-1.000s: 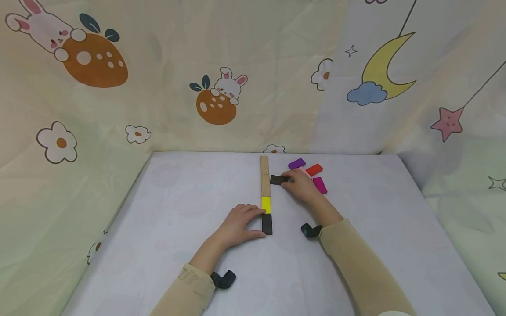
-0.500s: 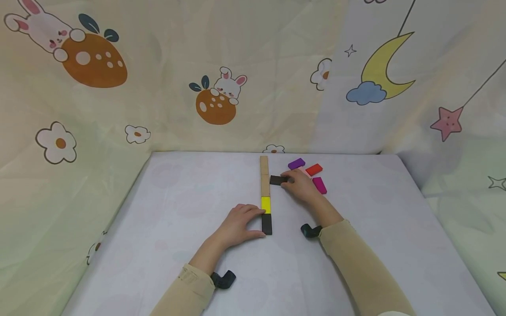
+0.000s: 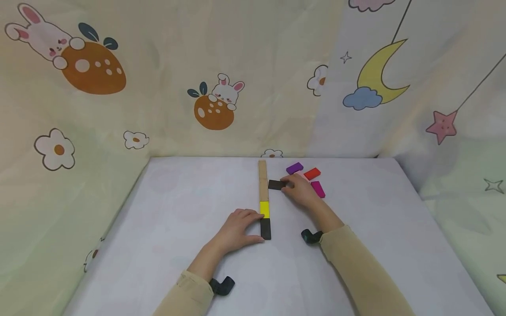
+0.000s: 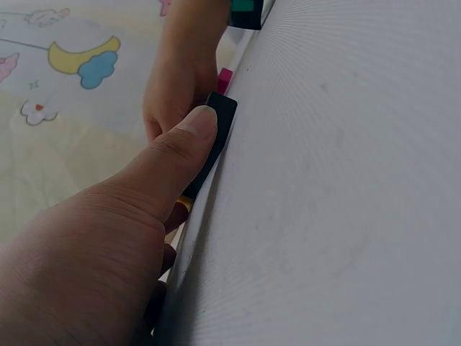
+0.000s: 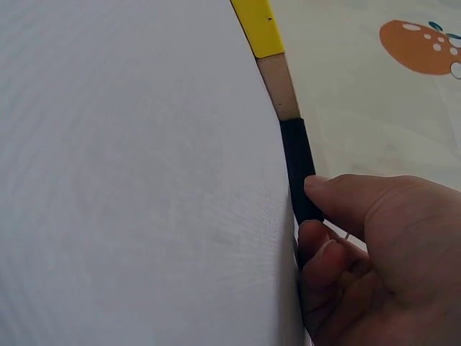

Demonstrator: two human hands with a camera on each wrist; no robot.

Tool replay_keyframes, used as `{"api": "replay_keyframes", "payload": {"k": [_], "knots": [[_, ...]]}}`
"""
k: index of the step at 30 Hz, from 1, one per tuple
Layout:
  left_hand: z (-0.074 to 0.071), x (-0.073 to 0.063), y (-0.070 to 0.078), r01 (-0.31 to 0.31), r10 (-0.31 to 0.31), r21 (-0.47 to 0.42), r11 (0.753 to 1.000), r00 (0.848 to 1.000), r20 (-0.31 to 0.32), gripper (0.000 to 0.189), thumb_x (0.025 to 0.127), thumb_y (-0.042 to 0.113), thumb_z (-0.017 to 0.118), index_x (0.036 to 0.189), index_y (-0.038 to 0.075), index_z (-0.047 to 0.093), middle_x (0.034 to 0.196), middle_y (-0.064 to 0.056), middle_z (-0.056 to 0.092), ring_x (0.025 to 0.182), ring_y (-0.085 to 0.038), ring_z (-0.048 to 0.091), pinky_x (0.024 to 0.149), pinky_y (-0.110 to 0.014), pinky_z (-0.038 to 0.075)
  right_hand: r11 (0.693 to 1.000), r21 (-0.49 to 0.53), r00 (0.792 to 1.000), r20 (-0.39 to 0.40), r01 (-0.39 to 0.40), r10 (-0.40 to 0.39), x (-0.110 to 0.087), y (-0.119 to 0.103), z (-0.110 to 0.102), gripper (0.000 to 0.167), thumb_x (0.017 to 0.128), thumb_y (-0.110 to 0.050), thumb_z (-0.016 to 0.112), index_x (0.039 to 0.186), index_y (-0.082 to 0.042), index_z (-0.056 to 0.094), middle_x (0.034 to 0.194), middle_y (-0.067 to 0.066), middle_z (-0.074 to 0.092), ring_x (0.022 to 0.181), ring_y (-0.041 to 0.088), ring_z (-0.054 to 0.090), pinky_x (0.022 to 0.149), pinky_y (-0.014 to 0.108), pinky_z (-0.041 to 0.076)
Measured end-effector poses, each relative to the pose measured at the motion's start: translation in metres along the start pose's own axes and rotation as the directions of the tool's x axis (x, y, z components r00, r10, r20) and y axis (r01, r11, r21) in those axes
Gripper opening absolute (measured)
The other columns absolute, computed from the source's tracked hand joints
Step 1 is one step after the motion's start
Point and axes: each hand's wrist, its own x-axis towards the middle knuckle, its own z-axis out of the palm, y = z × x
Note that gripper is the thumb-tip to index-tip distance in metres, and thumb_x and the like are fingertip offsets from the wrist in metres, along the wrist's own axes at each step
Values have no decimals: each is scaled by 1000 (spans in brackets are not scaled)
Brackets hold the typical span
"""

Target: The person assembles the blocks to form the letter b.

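Note:
A straight row of blocks runs away from me in the head view: a black block (image 3: 265, 229) nearest, a yellow block (image 3: 264, 208), then tan wooden blocks (image 3: 262, 181). My left hand (image 3: 233, 231) spans the near black block, thumb at its near end and a fingertip by the yellow one. In the left wrist view that thumb presses on the black block (image 4: 222, 115). My right hand (image 3: 302, 191) pinches another black block (image 3: 275, 184) lying crosswise, its left end right at the side of the tan wood. The right wrist view shows thumb and fingers at this black block's (image 5: 297, 155) outer end.
Beyond my right hand lie loose blocks: purple (image 3: 294, 167), red (image 3: 312, 174), magenta (image 3: 318, 189), and a pale pink one (image 3: 302, 175) partly hidden by the hand. A printed cloth wall (image 3: 170, 87) rises behind the white tabletop (image 3: 189, 184).
The head view has tilted slightly, so everything sits a little lower in it. Both hands keep their places on the black blocks.

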Motion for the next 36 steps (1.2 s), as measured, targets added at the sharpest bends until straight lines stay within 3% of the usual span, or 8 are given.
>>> {"api": "replay_keyframes", "payload": {"k": [10, 14, 18, 22, 26, 31, 36], "knots": [[-2, 0, 2, 11, -11, 7, 1000, 1000, 7, 70, 81, 63, 70, 141, 32, 53, 137, 8, 56, 128, -18, 47, 112, -41, 38, 1000, 7, 1000, -11, 2, -2, -6, -2, -3, 43, 93, -29, 68, 135, -21, 59, 128, 6, 60, 112, 25, 55, 98, 46, 53], [-2, -1, 2, 22, -22, 6, 1000, 1000, 13, 70, 81, 64, 70, 141, 32, 53, 138, 8, 56, 129, -18, 47, 113, -41, 37, 999, 31, 999, -26, -34, 35, -17, -3, -8, 42, 95, -30, 65, 135, -23, 58, 130, 4, 59, 112, 26, 56, 96, 46, 54], [-2, -1, 2, 4, -4, 2, 1000, 1000, -7, 70, 81, 65, 69, 141, 31, 54, 138, 7, 56, 127, -18, 48, 112, -41, 38, 998, 62, 996, -82, -33, 38, -33, 1, -20, 41, 96, -28, 63, 136, -24, 57, 130, 3, 58, 106, 25, 56, 91, 43, 55], [-2, 0, 2, -1, 1, -2, 1000, 1000, -13, 70, 81, 64, 69, 140, 30, 54, 138, 7, 56, 128, -18, 48, 112, -41, 38, 998, 56, 982, -189, -11, 22, -50, 12, -31, 38, 97, -26, 62, 134, -18, 59, 116, 7, 59, 95, 24, 54, 79, 37, 54], [-1, 0, 2, 12, -12, -6, 1000, 1000, 3, 70, 81, 65, 68, 141, 31, 53, 139, 8, 55, 129, -17, 47, 113, -40, 38, 997, 53, 961, -266, -64, 76, -63, 27, -39, 36, 97, -28, 61, 132, -16, 60, 114, 8, 56, 96, 24, 50, 78, 35, 52], [-1, -2, 3, 4, -4, -12, 1000, 1000, 0, 69, 82, 63, 69, 141, 31, 53, 139, 7, 55, 129, -18, 47, 113, -41, 37, 985, 83, 947, -271, -154, 171, -72, 43, -45, 38, 98, -32, 59, 133, -17, 58, 125, 10, 54, 99, 26, 49, 77, 35, 50], [-1, -1, 3, -3, 2, -10, 1000, 1000, -3, 70, 81, 63, 69, 141, 30, 53, 138, 6, 56, 129, -19, 47, 113, -43, 37, 976, 101, 940, -265, -194, 215, -74, 53, -47, 46, 98, -38, 57, 138, -16, 54, 132, 13, 51, 105, 28, 51, 82, 41, 54]]}}
